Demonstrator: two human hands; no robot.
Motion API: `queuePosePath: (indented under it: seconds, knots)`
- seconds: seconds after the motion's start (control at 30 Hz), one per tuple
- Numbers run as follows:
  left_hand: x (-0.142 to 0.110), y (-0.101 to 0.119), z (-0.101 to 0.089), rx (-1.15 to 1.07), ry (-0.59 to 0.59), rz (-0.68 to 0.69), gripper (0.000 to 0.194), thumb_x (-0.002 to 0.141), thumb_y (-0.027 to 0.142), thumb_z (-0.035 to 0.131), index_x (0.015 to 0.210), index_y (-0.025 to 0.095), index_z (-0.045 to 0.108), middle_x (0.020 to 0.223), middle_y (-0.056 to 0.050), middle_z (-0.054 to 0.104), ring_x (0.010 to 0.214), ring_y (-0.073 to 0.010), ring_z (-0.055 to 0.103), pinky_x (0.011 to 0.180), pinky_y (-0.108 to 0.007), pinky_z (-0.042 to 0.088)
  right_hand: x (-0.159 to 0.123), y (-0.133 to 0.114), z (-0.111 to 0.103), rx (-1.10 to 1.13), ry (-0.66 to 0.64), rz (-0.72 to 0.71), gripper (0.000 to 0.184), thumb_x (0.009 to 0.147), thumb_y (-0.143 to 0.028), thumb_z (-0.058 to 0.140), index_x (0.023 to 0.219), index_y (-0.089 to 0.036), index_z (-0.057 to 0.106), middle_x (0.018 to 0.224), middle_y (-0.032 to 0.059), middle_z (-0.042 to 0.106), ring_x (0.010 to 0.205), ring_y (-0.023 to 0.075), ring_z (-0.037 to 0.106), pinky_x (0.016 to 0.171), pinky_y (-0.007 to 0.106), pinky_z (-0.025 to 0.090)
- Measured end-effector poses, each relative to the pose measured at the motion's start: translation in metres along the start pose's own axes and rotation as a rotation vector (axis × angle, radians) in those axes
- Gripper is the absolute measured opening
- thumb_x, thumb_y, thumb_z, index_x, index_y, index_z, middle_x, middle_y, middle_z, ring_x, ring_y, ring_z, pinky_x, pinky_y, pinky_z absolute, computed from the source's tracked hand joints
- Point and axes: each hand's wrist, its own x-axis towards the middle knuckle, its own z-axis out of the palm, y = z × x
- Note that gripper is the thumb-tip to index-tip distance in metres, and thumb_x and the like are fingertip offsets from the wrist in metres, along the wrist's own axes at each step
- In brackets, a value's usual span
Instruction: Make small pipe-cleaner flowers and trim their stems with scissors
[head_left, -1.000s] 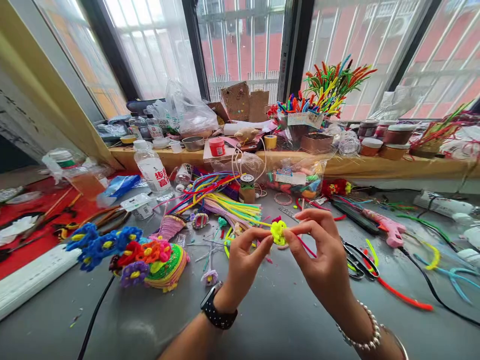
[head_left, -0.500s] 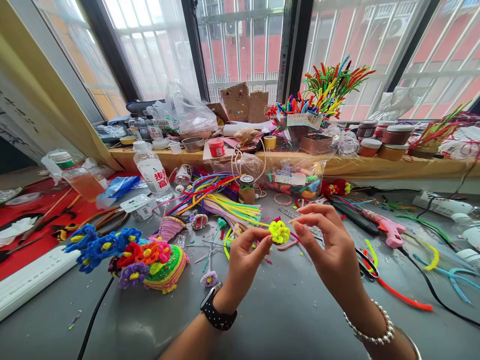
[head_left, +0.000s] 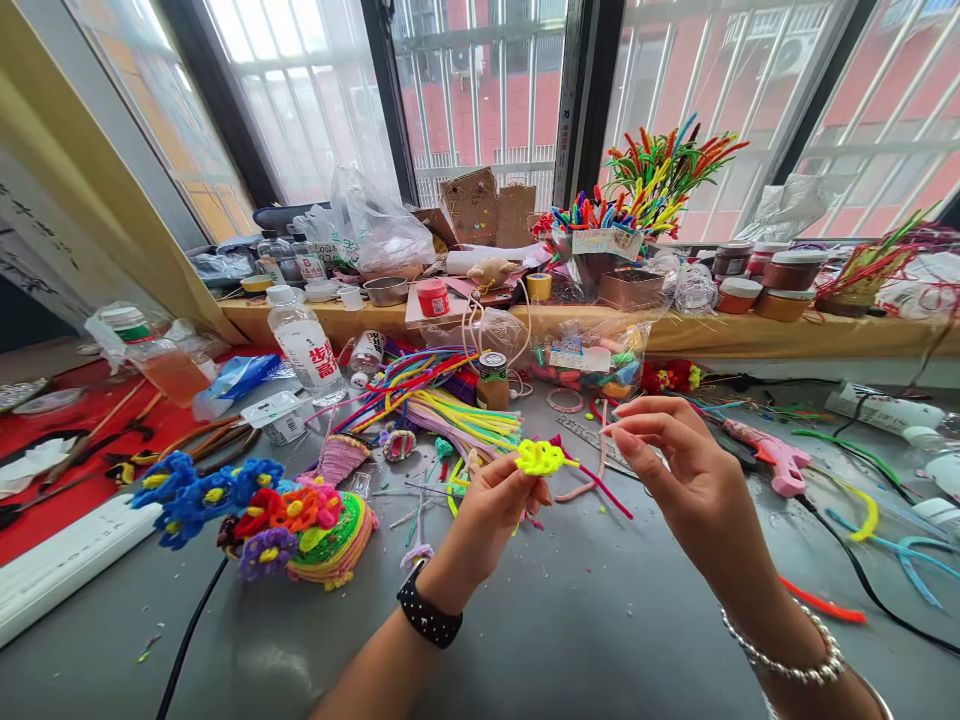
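Note:
My left hand (head_left: 491,520) pinches a yellow fuzzy-wire flower (head_left: 540,458) between thumb and fingertips, above the grey table. The flower is tilted edge-on, and a short yellow end sticks out at its right. My right hand (head_left: 686,480) is raised to the right of the flower, apart from it, fingers loosely bent with a gap between thumb and forefinger. Behind the flower runs a magenta pipe cleaner (head_left: 611,497); whether it touches the flower I cannot tell. A pale pink pipe cleaner (head_left: 602,455) and a metal ruler (head_left: 592,440) lie behind.
Fuzzy-wire flowers in blue (head_left: 214,495) and other colours stand left, beside a green decorated cone (head_left: 349,530). A bundle of pipe cleaners (head_left: 465,415) lies behind my hands, near a small jar (head_left: 493,380). At right rests a pink glue gun (head_left: 772,455) with a black cord.
The flower has turned from facing me to edge-on and shifted slightly left with my left hand. My right hand has drawn away to the right.

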Motion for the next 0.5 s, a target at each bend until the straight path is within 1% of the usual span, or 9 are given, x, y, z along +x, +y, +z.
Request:
queuePosePath:
  seconds: [0.13, 0.27, 0.5]
  knots:
    - [-0.003, 0.000, 0.001, 0.022, -0.121, -0.091, 0.024, 0.060, 0.035, 0.067, 0.057, 0.013, 0.060, 0.047, 0.000, 0.053, 0.049, -0.0082, 0.045, 0.052, -0.020, 0.034, -0.002, -0.007, -0.002, 0.005, -0.153, -0.066, 0.012, 0.077, -0.029, 0.053, 0.084, -0.024, 0.062, 0.095, 0.0039, 0.049, 0.093, 0.0180, 0.048, 0.080, 0.031, 0.040]
    - [-0.005, 0.001, 0.005, 0.097, -0.168, -0.179, 0.021, 0.062, 0.032, 0.065, 0.058, 0.012, 0.062, 0.047, 0.000, 0.053, 0.046, -0.0079, 0.045, 0.050, -0.021, 0.035, -0.005, -0.012, 0.000, 0.014, -0.254, -0.108, 0.016, 0.076, -0.028, 0.055, 0.090, -0.027, 0.062, 0.099, 0.0032, 0.048, 0.095, 0.0173, 0.047, 0.082, 0.030, 0.040]
    - [-0.008, 0.003, 0.007, 0.145, -0.199, -0.170, 0.020, 0.064, 0.032, 0.063, 0.055, 0.014, 0.062, 0.046, 0.000, 0.052, 0.045, -0.0080, 0.045, 0.051, -0.022, 0.036, -0.006, -0.015, 0.005, 0.037, -0.316, -0.111, 0.008, 0.075, -0.028, 0.055, 0.076, -0.023, 0.062, 0.100, 0.0046, 0.049, 0.095, 0.0183, 0.047, 0.082, 0.033, 0.040]
